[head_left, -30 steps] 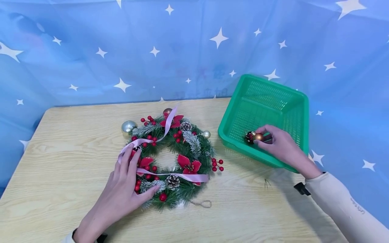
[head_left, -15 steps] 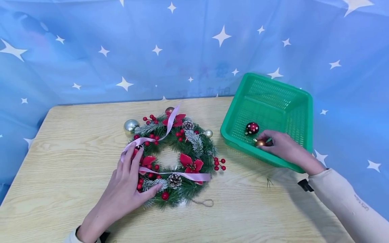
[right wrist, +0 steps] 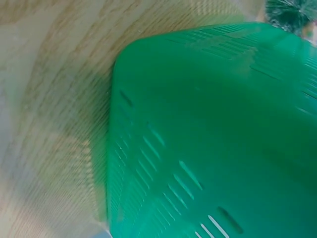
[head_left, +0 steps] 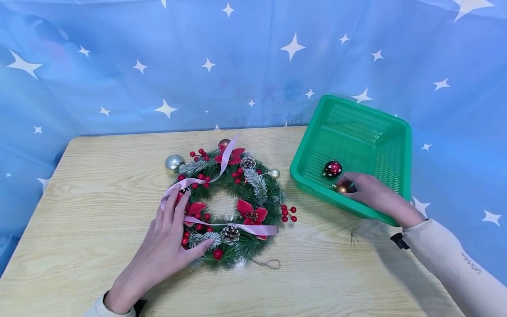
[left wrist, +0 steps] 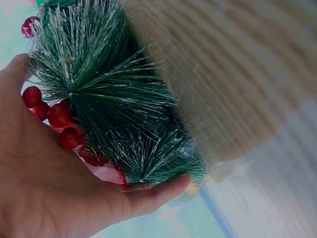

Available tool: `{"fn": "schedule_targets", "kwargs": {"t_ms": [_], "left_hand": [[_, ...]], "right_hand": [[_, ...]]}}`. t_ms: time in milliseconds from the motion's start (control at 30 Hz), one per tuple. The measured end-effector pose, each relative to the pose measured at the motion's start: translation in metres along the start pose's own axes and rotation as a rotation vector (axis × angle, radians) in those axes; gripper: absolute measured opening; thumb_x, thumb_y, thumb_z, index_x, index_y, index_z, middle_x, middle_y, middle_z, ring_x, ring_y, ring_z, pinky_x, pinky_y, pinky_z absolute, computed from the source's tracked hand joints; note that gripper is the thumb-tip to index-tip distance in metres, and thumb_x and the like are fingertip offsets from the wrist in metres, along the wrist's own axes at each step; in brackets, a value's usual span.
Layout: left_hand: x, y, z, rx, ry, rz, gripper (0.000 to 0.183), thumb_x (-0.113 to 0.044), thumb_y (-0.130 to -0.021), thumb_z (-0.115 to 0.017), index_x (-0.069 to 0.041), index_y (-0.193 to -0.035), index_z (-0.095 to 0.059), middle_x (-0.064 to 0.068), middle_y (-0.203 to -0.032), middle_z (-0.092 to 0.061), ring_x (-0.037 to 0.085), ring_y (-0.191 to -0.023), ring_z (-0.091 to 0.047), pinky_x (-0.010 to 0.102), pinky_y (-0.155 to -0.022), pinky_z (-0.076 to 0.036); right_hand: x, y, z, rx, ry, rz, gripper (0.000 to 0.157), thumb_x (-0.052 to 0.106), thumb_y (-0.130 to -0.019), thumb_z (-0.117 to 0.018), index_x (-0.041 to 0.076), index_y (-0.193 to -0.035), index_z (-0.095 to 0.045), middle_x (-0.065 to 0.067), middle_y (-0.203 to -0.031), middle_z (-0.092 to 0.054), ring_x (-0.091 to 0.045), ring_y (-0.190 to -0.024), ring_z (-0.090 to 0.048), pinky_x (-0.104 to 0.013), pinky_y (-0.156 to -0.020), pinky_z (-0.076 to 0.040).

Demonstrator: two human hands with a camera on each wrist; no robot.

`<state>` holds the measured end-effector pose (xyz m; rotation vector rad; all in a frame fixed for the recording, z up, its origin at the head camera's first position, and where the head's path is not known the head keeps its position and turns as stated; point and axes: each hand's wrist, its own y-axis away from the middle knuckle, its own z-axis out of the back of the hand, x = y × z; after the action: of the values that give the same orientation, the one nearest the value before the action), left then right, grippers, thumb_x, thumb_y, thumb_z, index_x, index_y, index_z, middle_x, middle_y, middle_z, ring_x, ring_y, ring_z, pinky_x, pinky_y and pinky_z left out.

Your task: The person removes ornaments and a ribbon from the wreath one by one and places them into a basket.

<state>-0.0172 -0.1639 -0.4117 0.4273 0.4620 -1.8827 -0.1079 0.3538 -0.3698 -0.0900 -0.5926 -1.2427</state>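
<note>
A green wreath [head_left: 255,182] with red flowers, berries, pinecones and snowy sprigs lies flat on the table. My left hand [head_left: 164,244] rests on its left side, thumb and fingers spread over it; in the left wrist view, fingers [left wrist: 161,193] touch its needles. A pink ribbon [head_left: 259,230] runs loosely across the wreath and passes under those fingers. Inside a green basket [head_left: 303,176], my right hand [head_left: 368,191] pinches a small gold bauble [head_left: 341,189] near the front wall. A dark red bauble with white dots [head_left: 332,168] lies beside it.
A silver bauble [head_left: 174,163], a brown bauble [head_left: 223,144] and a small pearly bauble [head_left: 275,173] sit at the wreath's outer edge. A twine loop [head_left: 272,264] lies in front of it. Loose needles [head_left: 354,239] lie below the basket. A blue starry cloth [head_left: 253,66] hangs behind.
My right hand has drawn the gold bauble slightly toward the basket's front wall, apart from the dotted red one, which now shows fully. My left hand stays on the wreath. The head view has shifted slightly.
</note>
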Motion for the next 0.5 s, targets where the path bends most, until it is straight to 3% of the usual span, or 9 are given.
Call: {"fn": "schedule_targets", "kwargs": {"t_ms": [333, 500], "left_hand": [[0.000, 0.000, 0.000, 0.025, 0.014, 0.026, 0.126, -0.068, -0.091, -0.079, -0.010, -0.176, -0.006, 0.012, -0.182, 0.003, 0.053, -0.160, -0.014, 0.086, -0.105, -0.033], [0.000, 0.000, 0.001, 0.025, 0.014, 0.025, 0.126, -0.068, -0.091, -0.079, -0.010, -0.176, -0.005, 0.012, -0.182, 0.004, 0.052, -0.161, -0.012, 0.086, -0.106, -0.032]], "right_hand": [[0.001, 0.005, 0.002, -0.006, 0.006, -0.051, 0.033, 0.018, -0.106, -0.075, -0.002, -0.131, -0.067, -0.017, -0.117, -0.073, -0.041, -0.108, -0.070, -0.062, -0.090, -0.056], [0.007, 0.015, 0.002, -0.107, 0.017, -0.065, 0.045, 0.021, -0.108, -0.072, -0.008, -0.141, -0.061, -0.030, -0.130, -0.061, -0.046, -0.110, -0.067, -0.064, -0.088, -0.056]]}}
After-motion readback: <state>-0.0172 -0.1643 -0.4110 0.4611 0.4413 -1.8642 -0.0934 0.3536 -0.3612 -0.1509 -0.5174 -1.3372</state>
